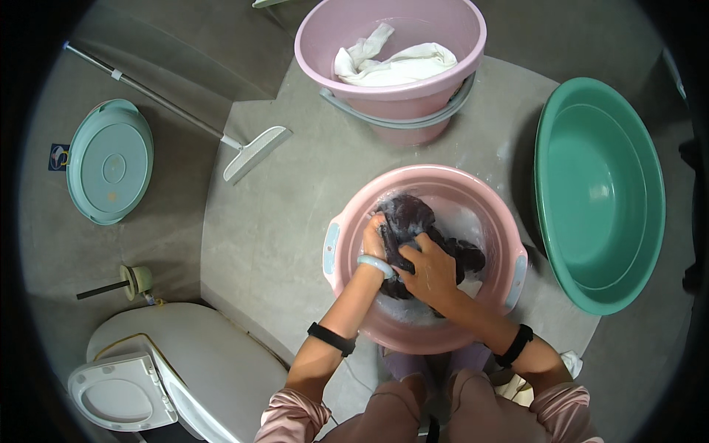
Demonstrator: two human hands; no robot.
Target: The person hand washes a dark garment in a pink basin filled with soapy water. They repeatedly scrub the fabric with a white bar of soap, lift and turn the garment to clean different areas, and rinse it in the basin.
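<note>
A pink plastic basin [426, 346] with pale blue handle pads stands on the floor before me, holding sudsy water [465, 224]. Dark wet cloth [410, 213] lies bunched in it, with foam on its folds. My left hand [375, 235] grips the cloth at its left side; a pale bangle circles that wrist, and part of the hand is hidden by the fabric. Over the middle of the bundle, my right hand [432, 268] bends its fingers onto the cloth and holds a fold of it.
Beyond the basin stands a pink bucket [410, 102] with white cloth [410, 63] inside. A large green tub [598, 194] leans at right. To the left are a floor squeegee [257, 155], a hanging light-green basin [113, 166], a toilet brush holder [137, 281] and a toilet [194, 354].
</note>
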